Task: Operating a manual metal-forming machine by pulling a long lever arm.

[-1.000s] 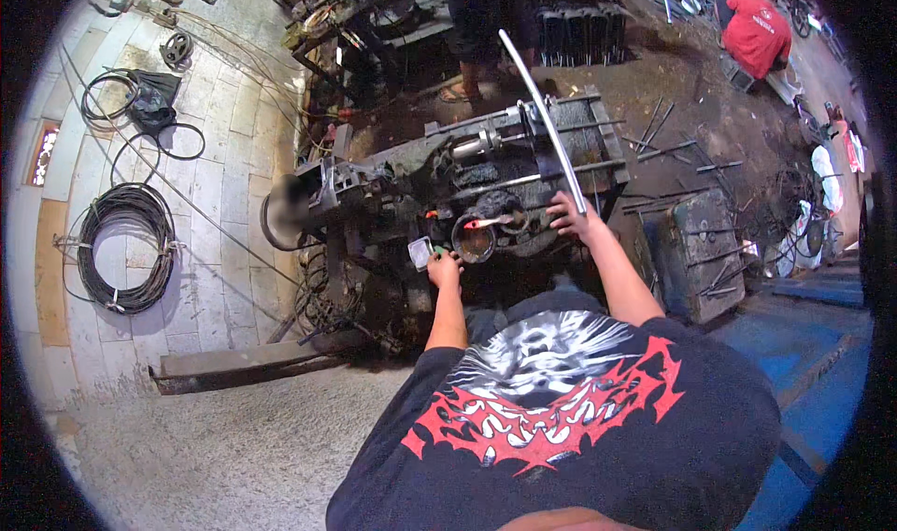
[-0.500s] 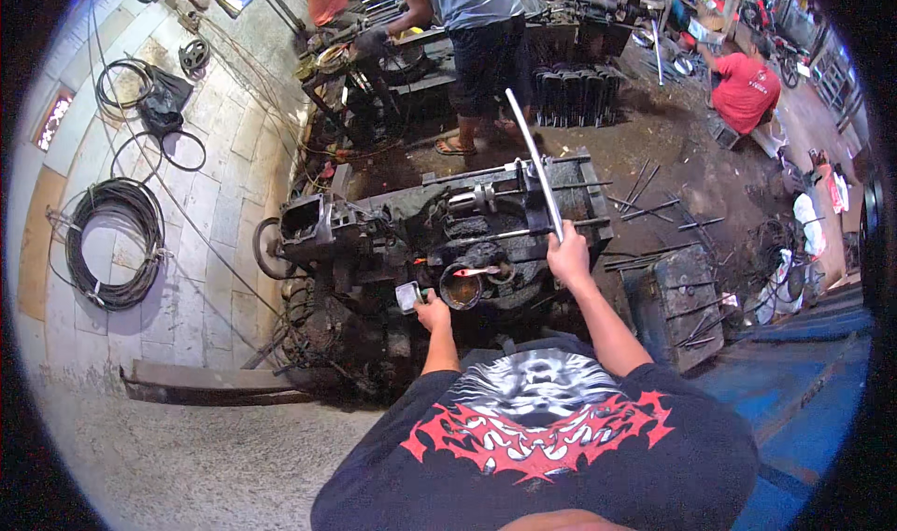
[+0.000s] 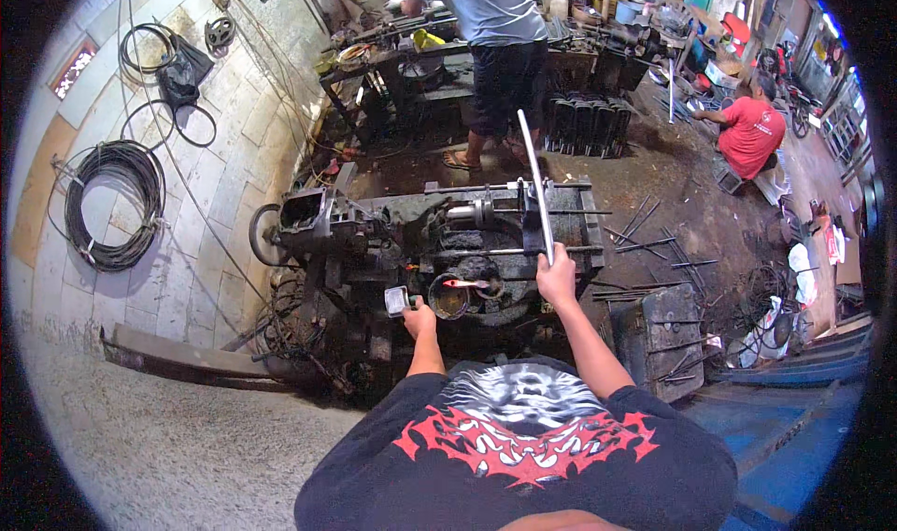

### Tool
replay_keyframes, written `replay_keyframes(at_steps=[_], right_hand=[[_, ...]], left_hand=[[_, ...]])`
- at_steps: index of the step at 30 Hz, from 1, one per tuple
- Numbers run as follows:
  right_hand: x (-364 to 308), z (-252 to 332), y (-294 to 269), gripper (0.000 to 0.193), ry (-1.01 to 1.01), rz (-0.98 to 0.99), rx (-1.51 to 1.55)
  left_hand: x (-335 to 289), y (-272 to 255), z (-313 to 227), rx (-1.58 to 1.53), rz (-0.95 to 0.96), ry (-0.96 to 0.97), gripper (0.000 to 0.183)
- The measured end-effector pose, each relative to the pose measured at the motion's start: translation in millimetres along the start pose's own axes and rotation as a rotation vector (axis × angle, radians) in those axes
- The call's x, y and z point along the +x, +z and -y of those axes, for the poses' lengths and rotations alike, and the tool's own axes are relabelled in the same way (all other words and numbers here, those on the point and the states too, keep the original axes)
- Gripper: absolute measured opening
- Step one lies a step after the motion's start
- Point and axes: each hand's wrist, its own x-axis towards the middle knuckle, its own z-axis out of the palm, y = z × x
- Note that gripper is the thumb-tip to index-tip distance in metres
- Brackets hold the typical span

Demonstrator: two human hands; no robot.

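My right hand (image 3: 558, 279) is closed around the lower end of a long silvery metal rod (image 3: 535, 181), which slants up and away over a dark, greasy machine (image 3: 369, 215). My left hand (image 3: 420, 320) is at the edge of a small pale rectangular box (image 3: 396, 300) on the machine's near side. Its fingers are curled against the box, partly hidden. Between my hands sits a round pot (image 3: 449, 304) of brownish liquid, with a red-and-white-handled brush (image 3: 466, 284) across its rim. A horizontal steel shaft (image 3: 461, 212) and parallel bars lie on the machine beyond.
Beyond the machine, a person in a grey-blue shirt (image 3: 488, 10) stands at a cluttered workbench (image 3: 439, 87). Another in a red shirt (image 3: 750, 136) sits at far right. Loose rods (image 3: 645, 244) and a metal case (image 3: 660, 333) lie to the right. Coiled cable (image 3: 114, 204) hangs on the left wall.
My view has shifted a little. Both hands keep about the same places on the rod and at the pale box. The standing person's arm has moved.
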Motion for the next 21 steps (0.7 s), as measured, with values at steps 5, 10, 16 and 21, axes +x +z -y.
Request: replay_keyframes(at_steps=[5, 10, 16, 21], right_hand=[[1, -1, -4, 0.025, -0.046, -0.043, -0.043], [-2, 0, -3, 0.024, -0.041, -0.007, 0.023], [0, -2, -4, 0.025, -0.065, -0.061, -0.020], [-1, -3, -2, 0.027, -0.024, -0.031, 0.035]], left_hand=[[19, 8, 7, 0.161, 0.084, -0.057, 0.060], [33, 11, 11, 0.142, 0.094, -0.015, 0.055], [32, 6, 10, 0.169, 0.095, 0.044, 0.052], [11, 0, 4, -0.217, 0.228, -0.043, 0.044]])
